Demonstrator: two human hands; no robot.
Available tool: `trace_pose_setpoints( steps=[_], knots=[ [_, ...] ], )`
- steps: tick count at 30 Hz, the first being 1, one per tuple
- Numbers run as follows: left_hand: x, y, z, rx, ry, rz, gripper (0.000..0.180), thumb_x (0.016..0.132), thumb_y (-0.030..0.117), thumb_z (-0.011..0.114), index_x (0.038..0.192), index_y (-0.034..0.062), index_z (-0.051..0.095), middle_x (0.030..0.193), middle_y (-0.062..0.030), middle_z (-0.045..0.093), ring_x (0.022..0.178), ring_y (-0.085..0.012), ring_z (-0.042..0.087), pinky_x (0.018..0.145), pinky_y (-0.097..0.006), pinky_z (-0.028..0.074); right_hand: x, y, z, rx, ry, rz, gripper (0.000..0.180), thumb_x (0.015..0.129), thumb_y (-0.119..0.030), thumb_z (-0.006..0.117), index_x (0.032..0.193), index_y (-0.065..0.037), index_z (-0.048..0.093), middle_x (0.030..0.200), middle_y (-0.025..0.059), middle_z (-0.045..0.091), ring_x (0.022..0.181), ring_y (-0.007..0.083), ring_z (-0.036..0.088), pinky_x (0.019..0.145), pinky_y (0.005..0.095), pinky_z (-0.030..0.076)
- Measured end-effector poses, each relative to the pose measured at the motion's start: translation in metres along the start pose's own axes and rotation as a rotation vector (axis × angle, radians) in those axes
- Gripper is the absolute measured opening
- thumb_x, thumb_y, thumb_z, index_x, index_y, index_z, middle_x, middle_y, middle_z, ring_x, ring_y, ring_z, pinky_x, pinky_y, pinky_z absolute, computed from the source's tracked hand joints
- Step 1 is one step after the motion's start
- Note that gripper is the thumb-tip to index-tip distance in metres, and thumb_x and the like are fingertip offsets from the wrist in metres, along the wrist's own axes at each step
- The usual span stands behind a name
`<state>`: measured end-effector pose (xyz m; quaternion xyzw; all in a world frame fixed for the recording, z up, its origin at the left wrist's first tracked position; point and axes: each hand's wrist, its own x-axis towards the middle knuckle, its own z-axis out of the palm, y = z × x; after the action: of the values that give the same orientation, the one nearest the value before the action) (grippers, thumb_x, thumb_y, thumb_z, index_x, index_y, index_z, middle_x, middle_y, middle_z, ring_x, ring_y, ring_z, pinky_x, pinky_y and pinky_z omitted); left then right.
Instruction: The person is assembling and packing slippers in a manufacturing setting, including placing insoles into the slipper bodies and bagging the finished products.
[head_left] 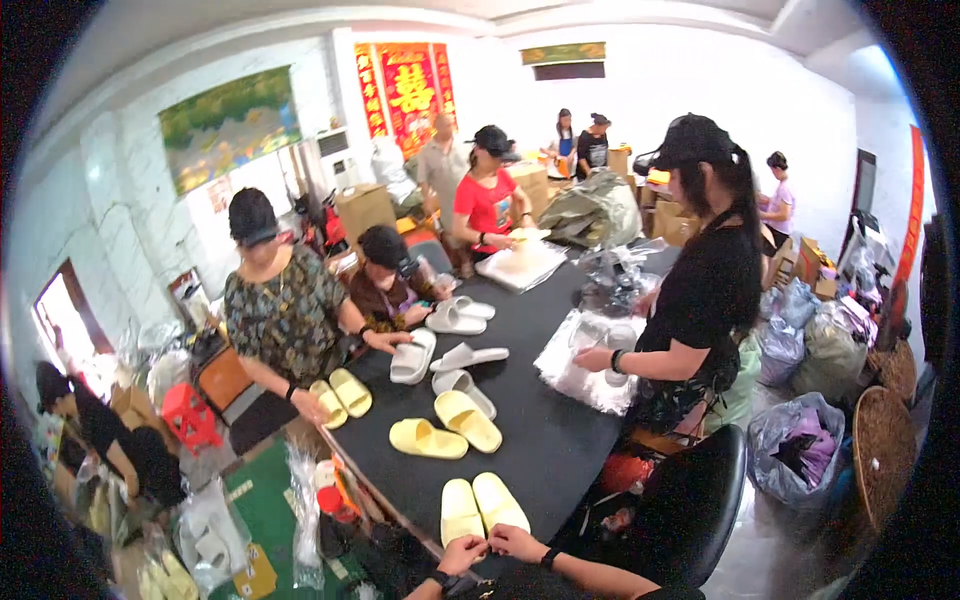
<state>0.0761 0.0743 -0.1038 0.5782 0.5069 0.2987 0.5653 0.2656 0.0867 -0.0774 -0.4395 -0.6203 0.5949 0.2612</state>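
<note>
At the table's near edge, my left hand (463,553) and my right hand (518,542) meet fingertip to fingertip, both closed in a pinch. Whatever is between the fingers is too small to make out. Right beyond them a pair of pale yellow slide slippers (483,503) lies side by side, the heel ends next to my hands. Farther up are two more yellow slippers (466,419), set at an angle to each other. Grey-white slippers (466,380) lie beyond those.
A long black table (555,440) stretches ahead. At its left, a person in a patterned top (290,310) touches slippers; at its right, a person in black (715,270) handles clear plastic bags (585,360). A black chair (690,520) stands close on my right. Stuffed bags (795,455) line the right floor.
</note>
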Motion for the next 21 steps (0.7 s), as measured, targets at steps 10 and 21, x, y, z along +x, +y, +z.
trace_pose_setpoints(
  steps=[10, 21],
  knots=[
    [-0.014, 0.003, 0.000, 0.365, 0.111, 0.406, 0.027, 0.091, 0.025, 0.058, 0.099, -0.0002, 0.061, 0.082, -0.0061, 0.063, 0.069, -0.0115, 0.058, 0.057, -0.023, 0.046, 0.001, 0.025, 0.006, -0.069, 0.253, -0.296, 0.032, 0.086, -0.031, 0.057, 0.080, 0.000, 0.054, 0.067, 0.0096, 0.056, 0.059, 0.0170, 0.052, 0.052, 0.0319, 0.042],
    [-0.020, 0.023, 0.017, -0.203, 0.076, -0.043, 0.019, 0.091, 0.020, 0.056, 0.096, 0.0013, 0.061, 0.076, -0.0034, 0.061, 0.066, -0.0094, 0.054, 0.058, -0.023, 0.044, 0.001, 0.021, -0.007, 0.202, -0.076, -0.026, 0.015, 0.090, -0.018, 0.055, 0.090, -0.003, 0.056, 0.075, 0.0010, 0.059, 0.068, 0.0097, 0.055, 0.062, 0.0241, 0.046]
  ],
)
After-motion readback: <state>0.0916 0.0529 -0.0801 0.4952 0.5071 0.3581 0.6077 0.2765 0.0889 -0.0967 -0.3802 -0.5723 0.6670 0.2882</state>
